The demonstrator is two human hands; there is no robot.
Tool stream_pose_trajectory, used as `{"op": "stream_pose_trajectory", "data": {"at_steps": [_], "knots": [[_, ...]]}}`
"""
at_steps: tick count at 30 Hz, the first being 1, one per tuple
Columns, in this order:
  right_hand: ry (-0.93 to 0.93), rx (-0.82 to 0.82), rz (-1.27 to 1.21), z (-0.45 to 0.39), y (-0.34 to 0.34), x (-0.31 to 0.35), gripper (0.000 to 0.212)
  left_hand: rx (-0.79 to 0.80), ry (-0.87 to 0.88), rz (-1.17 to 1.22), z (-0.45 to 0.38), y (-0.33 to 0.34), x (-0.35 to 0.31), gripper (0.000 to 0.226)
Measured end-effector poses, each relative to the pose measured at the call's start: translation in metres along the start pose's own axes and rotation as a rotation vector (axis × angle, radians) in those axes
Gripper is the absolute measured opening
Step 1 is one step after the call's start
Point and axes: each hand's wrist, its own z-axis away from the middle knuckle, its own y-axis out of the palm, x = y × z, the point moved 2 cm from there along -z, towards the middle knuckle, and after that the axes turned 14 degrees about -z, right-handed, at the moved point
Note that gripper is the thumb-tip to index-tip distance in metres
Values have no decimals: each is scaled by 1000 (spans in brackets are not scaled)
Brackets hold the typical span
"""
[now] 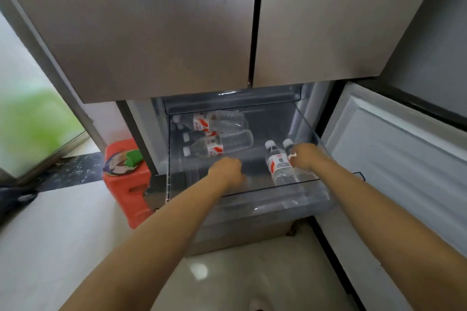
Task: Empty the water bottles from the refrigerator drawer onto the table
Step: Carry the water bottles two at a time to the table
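The clear refrigerator drawer (290, 199) is pulled out below the closed upper doors. Several water bottles with red-and-white labels lie in it. Two lie at the back left (219, 121), and two more just in front of them (217, 145). At the right, one bottle (279, 165) lies with its cap pointing away. Beside it, my right hand (307, 156) is closed over another bottle (304, 175), whose cap shows by my fingers. My left hand (227, 169) is inside the drawer's middle, fingers curled, just in front of the left bottles, with nothing visible in it.
The lower right fridge door (394, 159) stands open beside the drawer. An orange-red plastic stool (131, 192) with a green item on top stands left of the fridge. Pale tiled floor (75, 247) lies below. No table is in view.
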Motion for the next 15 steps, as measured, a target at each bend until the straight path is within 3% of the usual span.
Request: {"op": "stream_pose_trajectory", "data": {"at_steps": [4, 7, 15], "knots": [[14, 62, 5, -63, 7, -15, 46, 90, -92, 237, -61, 6, -29, 42], [-9, 92, 21, -98, 9, -21, 34, 140, -135, 410, -106, 8, -50, 43], [-9, 23, 109, -152, 18, -27, 31, 157, -366, 997, -198, 38, -75, 45]]}}
